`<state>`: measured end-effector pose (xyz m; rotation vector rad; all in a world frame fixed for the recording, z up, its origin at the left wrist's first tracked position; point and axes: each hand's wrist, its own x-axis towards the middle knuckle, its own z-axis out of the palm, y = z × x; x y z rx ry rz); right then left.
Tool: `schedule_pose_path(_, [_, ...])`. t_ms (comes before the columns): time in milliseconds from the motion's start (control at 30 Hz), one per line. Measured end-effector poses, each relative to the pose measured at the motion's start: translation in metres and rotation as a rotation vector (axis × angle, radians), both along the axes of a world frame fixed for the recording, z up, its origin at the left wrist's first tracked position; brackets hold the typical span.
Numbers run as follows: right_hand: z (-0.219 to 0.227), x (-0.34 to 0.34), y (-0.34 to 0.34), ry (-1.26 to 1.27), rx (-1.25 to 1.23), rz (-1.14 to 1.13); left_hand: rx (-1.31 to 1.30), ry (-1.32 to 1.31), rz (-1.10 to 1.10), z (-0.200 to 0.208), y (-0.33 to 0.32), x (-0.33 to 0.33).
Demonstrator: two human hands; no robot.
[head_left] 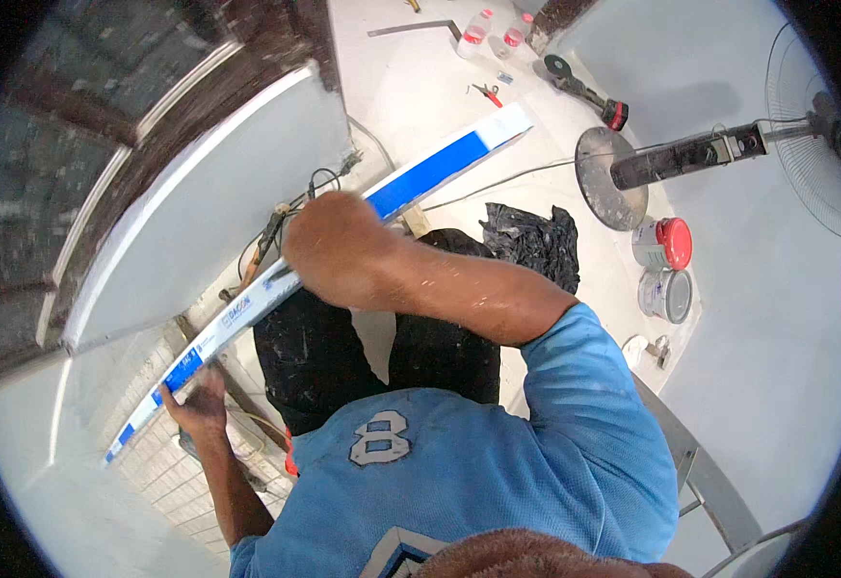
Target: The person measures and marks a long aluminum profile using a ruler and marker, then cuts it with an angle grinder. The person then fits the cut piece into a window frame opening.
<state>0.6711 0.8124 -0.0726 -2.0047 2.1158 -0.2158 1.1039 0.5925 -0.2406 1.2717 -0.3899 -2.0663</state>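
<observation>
A long, narrow white-and-blue carton [237, 318] lies slantwise across the space before my legs, its far end up to the right and its near end down to the left. Around its middle my right hand [332, 241] is closed, with the fingertips hidden beneath the hand and some blur on it. Near the lower left end, my left hand [199, 403] grips the carton with the thumb along its edge; part of its fingers is hidden. Just beyond the right hand, a dark tool with a cable [271, 231] leans by the low wall.
A dark-framed window [103, 164] is at the left. Black plastic [534, 241] lies by my knee. To the right stand a fan [681, 173], a red-lidded can [673, 243] and a grey-lidded can [666, 295]. Red-handled pliers [488, 94], bottles [475, 34] and a cordless tool [584, 91] lie farther off.
</observation>
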Motion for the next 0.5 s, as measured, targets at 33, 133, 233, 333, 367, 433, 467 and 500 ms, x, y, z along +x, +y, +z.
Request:
schedule_pose_path(33, [0.003,0.004,-0.001,-0.009,0.07,0.008,0.32,-0.522,0.398,0.031,0.005,-0.033])
schedule_pose_path(133, [-0.003,0.0,-0.002,-0.072,0.073,0.013,-0.624,-1.095,-0.126,0.057,0.013,-0.034])
schedule_pose_path(233, [-0.001,-0.002,-0.005,-0.099,0.165,0.027,-1.171,-0.909,-0.701,0.117,0.021,-0.106])
schedule_pose_path(333, [-0.025,-0.006,-0.016,-0.103,0.155,0.017,-1.365,-0.87,-1.282,0.135,0.042,-0.198])
schedule_pose_path(367, [-0.031,-0.01,-0.018,-0.114,0.143,0.007,-1.547,-0.908,-1.484,0.126,0.042,-0.217])
schedule_pose_path(433, [-0.037,-0.011,-0.019,-0.108,0.126,-0.004,-1.475,-0.879,-1.606,0.111,0.051,-0.254])
schedule_pose_path(467, [-0.036,-0.014,-0.018,-0.094,0.143,-0.009,-1.382,-0.885,-1.666,0.104,0.051,-0.271])
schedule_pose_path(500, [-0.035,-0.02,-0.015,-0.078,0.158,-0.01,-1.288,-0.893,-1.719,0.096,0.051,-0.286])
